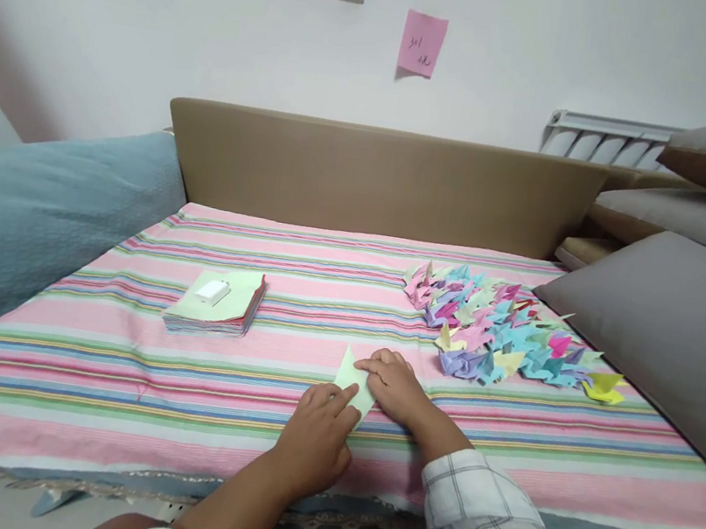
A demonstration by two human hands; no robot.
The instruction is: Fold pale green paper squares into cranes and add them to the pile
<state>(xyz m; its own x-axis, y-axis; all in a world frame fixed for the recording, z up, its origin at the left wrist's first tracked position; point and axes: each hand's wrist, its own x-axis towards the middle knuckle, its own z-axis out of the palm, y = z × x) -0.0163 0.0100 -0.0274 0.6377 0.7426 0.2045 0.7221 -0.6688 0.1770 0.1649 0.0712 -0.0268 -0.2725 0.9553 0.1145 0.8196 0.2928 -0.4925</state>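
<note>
A pale green folded paper point(352, 377) lies on the striped cloth point(114, 353) near its front edge. My left hand point(314, 440) rests on the paper's near corner with its fingers curled and pressed down on it. My right hand point(397, 385) lies over the paper's right side, fingers together and pressing it flat. Both hands touch the paper and almost meet above it.
A stack of coloured paper squares point(220, 307) with a small white object point(213, 290) on top sits to the left. A heap of several folded paper cranes point(495, 330) lies to the right. Grey cushions point(667, 338) border the right, a blue blanket point(14, 223) the left.
</note>
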